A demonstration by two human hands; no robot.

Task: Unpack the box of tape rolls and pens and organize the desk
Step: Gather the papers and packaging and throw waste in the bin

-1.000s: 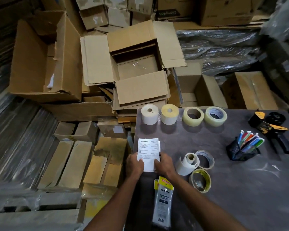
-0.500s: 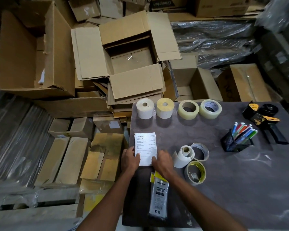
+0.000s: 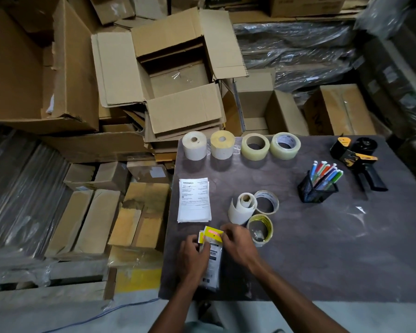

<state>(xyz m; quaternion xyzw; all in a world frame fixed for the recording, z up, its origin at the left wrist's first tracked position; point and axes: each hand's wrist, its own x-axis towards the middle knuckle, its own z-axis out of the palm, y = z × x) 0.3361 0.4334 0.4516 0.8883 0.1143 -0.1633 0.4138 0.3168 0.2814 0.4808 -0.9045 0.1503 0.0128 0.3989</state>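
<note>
both hands, left hand point(image 3: 192, 257) and right hand point(image 3: 237, 245), now pinch the plastic packet point(image 3: 211, 258). we have left the paper stack point(image 3: 194, 200) squared on the desk point(image 3: 322, 248), so sorting moves on.

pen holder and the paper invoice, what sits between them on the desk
In the head view, a partly unrolled white label roll and a nearly spent clear tape roll lie between the pen holder and the invoice.

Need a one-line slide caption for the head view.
Both hands grip a plastic packet on the desk, near the invoice and tape rolls.
</note>
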